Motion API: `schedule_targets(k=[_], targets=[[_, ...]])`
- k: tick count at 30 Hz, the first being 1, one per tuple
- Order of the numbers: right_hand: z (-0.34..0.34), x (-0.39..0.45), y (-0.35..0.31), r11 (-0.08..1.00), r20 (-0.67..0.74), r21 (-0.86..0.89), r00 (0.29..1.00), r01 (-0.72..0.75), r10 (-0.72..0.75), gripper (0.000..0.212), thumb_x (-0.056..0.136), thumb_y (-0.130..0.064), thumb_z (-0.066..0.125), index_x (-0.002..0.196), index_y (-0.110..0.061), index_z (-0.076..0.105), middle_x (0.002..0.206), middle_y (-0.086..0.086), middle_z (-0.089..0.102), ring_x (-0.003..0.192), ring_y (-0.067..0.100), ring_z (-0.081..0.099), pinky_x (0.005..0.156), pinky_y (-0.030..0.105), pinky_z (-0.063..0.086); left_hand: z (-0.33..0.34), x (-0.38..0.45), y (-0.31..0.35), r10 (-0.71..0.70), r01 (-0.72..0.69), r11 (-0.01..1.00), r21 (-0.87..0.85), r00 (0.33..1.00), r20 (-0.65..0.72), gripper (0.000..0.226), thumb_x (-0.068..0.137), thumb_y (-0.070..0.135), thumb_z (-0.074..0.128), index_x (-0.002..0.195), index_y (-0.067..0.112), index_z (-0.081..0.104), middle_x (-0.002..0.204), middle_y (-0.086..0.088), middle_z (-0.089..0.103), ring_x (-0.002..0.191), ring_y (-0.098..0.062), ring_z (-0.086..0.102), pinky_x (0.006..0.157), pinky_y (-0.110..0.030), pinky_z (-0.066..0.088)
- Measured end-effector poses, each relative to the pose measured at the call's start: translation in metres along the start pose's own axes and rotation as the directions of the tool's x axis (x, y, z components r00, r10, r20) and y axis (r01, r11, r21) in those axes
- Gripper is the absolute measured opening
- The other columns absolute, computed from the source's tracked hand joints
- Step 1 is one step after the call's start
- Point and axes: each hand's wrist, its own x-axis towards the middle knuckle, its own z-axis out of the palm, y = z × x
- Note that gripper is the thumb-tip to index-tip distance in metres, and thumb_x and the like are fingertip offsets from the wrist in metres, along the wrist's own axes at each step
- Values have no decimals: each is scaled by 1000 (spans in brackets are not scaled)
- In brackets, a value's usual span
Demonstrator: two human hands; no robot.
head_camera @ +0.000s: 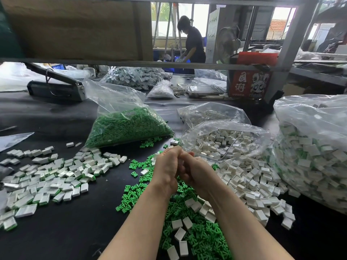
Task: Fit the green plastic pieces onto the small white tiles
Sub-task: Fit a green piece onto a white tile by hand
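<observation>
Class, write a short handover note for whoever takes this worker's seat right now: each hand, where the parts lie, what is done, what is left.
Left hand and right hand: pressed together above the table, fingers curled; whatever they hold is hidden.
Loose green pieces: heaped under the forearms, more in the green bag.
Empty white tiles: spilling from the open bag on the right.
Done: fitted tiles piled on the left, more in the large bag far right.
Left: many tiles and pieces remain to join.
</observation>
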Motion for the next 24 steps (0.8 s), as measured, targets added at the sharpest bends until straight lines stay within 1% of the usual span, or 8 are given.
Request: schedule_targets(k=[6, 9, 10, 12, 16, 19, 21, 24], targets=[[0, 0, 0, 1000, 2, 12, 1000, 20, -20, 43, 98, -36, 50, 58, -21, 44, 54, -4, 38, 43, 7, 32, 40, 18, 22, -1, 0, 2, 17, -18, 1000, 17, 999, 35, 39, 84, 10, 49, 109, -16, 62, 45, 2, 52, 34, -9, 40, 38, -17, 34], [-2, 1, -3, 993, 48, 117, 998, 21, -26, 47, 99, -48, 43, 62, -19, 43, 50, -7, 37, 40, 6, 30, 36, 17, 20, -3, 1, 6, 38, -39, 999, 13, 997, 69, 24, 86, 14, 53, 95, -5, 65, 53, -1, 47, 38, -11, 42, 44, -22, 37], [-3, 2, -4, 985, 68, 171, 998, 5, -16, 49, 99, -52, 39, 62, -19, 43, 49, -7, 37, 39, 5, 30, 35, 16, 20, -5, 2, 7, 40, -39, 999, -7, 994, 102, 18, 88, 13, 53, 87, -2, 62, 54, -2, 50, 39, -11, 45, 43, -22, 39], [-6, 4, -6, 963, 100, 268, 995, -37, 11, 53, 99, -54, 34, 62, -18, 45, 47, -7, 36, 37, 5, 29, 34, 16, 20, -11, 3, 10, 45, -34, 997, -65, 982, 185, 19, 91, 9, 51, 77, 3, 63, 58, -5, 61, 43, -11, 53, 41, -21, 44], [-7, 5, -9, 940, 149, 335, 989, -61, 11, 52, 103, -48, 27, 64, -18, 43, 45, -4, 30, 37, 8, 25, 36, 19, 16, -22, 3, 15, 81, -58, 995, -81, 942, 325, 17, 92, 9, 53, 92, 6, 70, 69, -6, 68, 56, -12, 63, 54, -26, 52], [-7, 5, -11, 926, 175, 373, 985, -59, -8, 52, 104, -45, 26, 64, -18, 44, 44, -4, 29, 36, 8, 24, 34, 19, 18, -25, 3, 17, 94, -71, 994, -78, 931, 352, 16, 81, 14, 63, 94, 8, 71, 70, -8, 69, 60, -14, 65, 63, -32, 53], [-7, 4, -12, 925, 176, 377, 984, -55, -14, 53, 104, -45, 26, 62, -18, 44, 44, -4, 28, 37, 8, 22, 37, 22, 14, -26, 2, 18, 93, -66, 994, -85, 923, 373, 21, 75, 17, 67, 93, 8, 73, 71, -11, 68, 60, -17, 66, 61, -34, 57], [-6, 3, -12, 924, 167, 379, 986, -49, -17, 52, 104, -46, 26, 62, -18, 42, 43, -4, 27, 36, 8, 22, 39, 23, 12, -27, 2, 19, 103, -76, 994, -84, 915, 390, 16, 74, 17, 69, 85, 11, 78, 70, -12, 69, 57, -19, 66, 58, -33, 58]])
